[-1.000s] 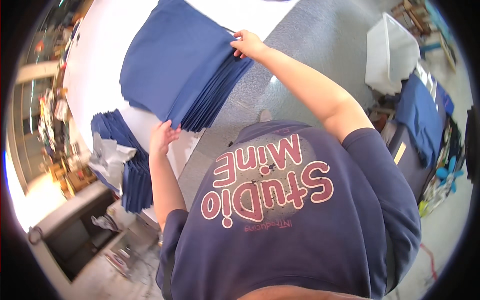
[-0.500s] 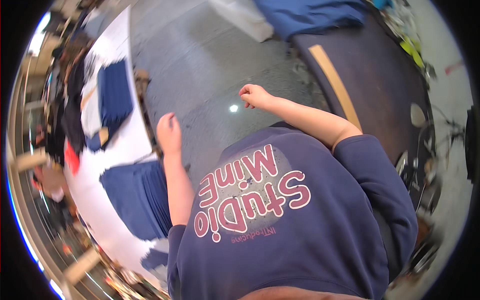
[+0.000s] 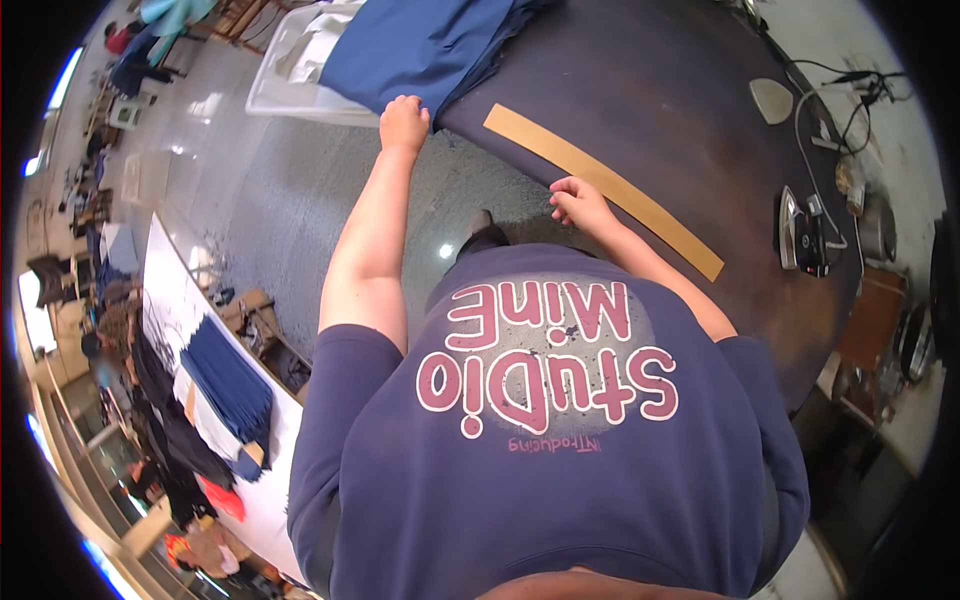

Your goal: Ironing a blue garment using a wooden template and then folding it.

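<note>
My left hand (image 3: 405, 125) is closed on the lower edge of blue fabric (image 3: 420, 50), which drapes over a white plastic bin (image 3: 262, 90) and the dark padded table (image 3: 640, 100). My right hand (image 3: 578, 205) is open with loosely curled fingers at the table's near edge, beside a long tan strip (image 3: 600, 175) lying on the dark surface. It has nothing in it that I can see.
An iron (image 3: 800, 230) with cords stands at the table's right, near a pale flat plate (image 3: 770, 100). A white table (image 3: 165, 290) at lower left holds stacked navy fabric (image 3: 225, 385) and dark cloth. Distant people (image 3: 115, 40) and clutter line the left.
I have turned from the white table toward the dark one. My hands have left the navy stack, and my left hand has moved up onto the fabric by the bin.
</note>
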`<state>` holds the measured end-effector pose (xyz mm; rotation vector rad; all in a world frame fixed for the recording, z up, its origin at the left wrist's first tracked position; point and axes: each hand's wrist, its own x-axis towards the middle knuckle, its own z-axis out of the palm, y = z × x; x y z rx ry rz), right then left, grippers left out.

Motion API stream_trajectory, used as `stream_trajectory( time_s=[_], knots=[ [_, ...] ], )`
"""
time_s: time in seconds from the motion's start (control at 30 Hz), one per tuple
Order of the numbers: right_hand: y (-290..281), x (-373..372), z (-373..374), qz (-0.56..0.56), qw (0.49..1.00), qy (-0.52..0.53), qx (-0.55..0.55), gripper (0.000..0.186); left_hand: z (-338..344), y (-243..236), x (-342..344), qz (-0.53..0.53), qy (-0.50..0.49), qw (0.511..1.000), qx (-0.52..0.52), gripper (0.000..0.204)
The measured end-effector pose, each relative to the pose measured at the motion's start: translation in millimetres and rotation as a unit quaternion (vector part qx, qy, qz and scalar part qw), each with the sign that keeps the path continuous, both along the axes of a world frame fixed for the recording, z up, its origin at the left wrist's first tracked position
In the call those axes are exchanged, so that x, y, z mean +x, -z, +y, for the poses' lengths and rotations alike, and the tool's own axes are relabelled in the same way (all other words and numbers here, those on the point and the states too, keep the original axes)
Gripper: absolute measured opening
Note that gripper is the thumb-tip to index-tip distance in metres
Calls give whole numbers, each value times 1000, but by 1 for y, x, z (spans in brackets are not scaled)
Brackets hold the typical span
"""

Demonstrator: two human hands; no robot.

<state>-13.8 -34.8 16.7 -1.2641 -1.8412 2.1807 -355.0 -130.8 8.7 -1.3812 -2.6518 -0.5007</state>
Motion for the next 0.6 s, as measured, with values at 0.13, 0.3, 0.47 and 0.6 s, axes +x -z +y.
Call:
stream_trajectory(
  time_s=[0.13, 0.3, 0.47, 0.6],
  knots=[
    [7, -2, 10, 0, 998, 62, -19, 28, 37, 10, -22, -7, 15, 999, -51, 23],
    [9, -63, 15, 14, 997, 75, -8, 26, 50, 30, -62, -54, 34, 988, -142, 22],
    [-10, -158, 25, 70, 996, 32, -35, 21, 45, 42, -113, -271, 101, 951, -106, 20],
    [-3, -216, 34, 91, 986, 107, -90, 25, 59, 27, -121, -463, 79, 868, -160, 20]
  ],
)
